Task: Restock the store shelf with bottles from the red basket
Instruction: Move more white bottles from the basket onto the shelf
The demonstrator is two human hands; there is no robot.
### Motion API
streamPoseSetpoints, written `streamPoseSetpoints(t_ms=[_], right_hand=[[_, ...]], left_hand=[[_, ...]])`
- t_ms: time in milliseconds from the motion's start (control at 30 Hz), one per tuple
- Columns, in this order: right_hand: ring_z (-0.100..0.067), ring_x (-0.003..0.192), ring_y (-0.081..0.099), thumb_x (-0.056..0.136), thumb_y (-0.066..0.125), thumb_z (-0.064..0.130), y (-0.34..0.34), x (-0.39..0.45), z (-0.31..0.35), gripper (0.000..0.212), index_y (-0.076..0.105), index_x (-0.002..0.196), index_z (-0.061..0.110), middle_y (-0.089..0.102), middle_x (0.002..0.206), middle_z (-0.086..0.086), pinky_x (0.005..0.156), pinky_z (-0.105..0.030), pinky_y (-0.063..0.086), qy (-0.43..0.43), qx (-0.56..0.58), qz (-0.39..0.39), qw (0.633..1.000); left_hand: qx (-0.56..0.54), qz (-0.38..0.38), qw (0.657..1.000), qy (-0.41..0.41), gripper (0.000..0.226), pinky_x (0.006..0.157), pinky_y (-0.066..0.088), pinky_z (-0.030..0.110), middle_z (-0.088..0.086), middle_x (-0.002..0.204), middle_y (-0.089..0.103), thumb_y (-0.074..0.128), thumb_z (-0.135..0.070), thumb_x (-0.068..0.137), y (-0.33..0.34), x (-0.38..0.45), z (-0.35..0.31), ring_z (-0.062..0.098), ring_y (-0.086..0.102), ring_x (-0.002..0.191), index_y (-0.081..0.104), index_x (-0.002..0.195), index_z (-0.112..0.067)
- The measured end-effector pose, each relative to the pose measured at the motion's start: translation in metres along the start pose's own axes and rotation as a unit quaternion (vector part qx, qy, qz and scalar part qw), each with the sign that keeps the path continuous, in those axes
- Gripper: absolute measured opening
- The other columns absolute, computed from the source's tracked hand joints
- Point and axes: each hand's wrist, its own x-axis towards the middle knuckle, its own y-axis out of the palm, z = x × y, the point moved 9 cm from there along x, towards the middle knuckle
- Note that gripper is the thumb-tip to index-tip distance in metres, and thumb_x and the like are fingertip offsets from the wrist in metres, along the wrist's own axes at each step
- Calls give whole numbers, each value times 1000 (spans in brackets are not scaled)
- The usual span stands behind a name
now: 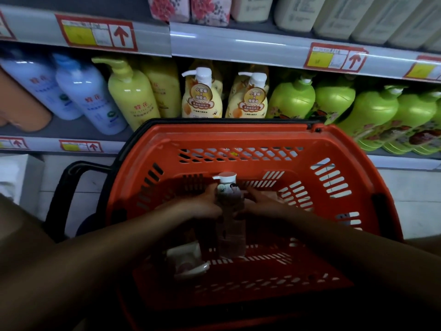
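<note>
Both forearms reaching forward, left hand (202,204) and right hand (262,203) cupped inward

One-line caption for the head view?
Both hands, left hand and right hand, grasp a pump bottle inside the red basket before stocked shelves.

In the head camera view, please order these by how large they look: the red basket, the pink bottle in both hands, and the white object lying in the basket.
1. red basket
2. pink bottle
3. white object; dim, partly hidden, so unsure.
</note>
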Motion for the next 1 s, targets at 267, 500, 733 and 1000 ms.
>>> streamPoseSetpoints(t_ms=[267,500,733,1000], right_hand=[[-26,139,43,84,79,8,-1,6,-8,101,14,160,20,38,157,-7,113,-38,42,21,-37,18,999],[-28,135,47,80,79,3,0,10,-20,95,22,155,17,36,156,-11,105,-42,49,-8,-43,22,999],[-21,136,48,82,79,9,-5,5,-15,76,40,147,16,48,144,-1,109,-30,44,-136,-108,-40,984],[7,113,58,79,81,17,-3,-38,29,63,56,136,16,63,127,6,94,-8,41,-198,-104,-39,974]], left_hand=[[-75,-21,997,-9,105,108,43,29,13,147,46,76,8,76,-6,-2,6,27,49,134,8,156,-4],[-47,-8,999,10,77,80,47,15,9,124,58,62,18,84,-3,-8,5,18,56,116,33,150,-10],[27,-21,998,54,66,106,46,39,16,138,55,73,0,84,-1,-20,-15,28,55,127,45,143,-8],[-24,-52,993,101,59,99,47,27,4,125,62,68,4,87,-4,-48,-31,12,59,115,43,137,-13]])
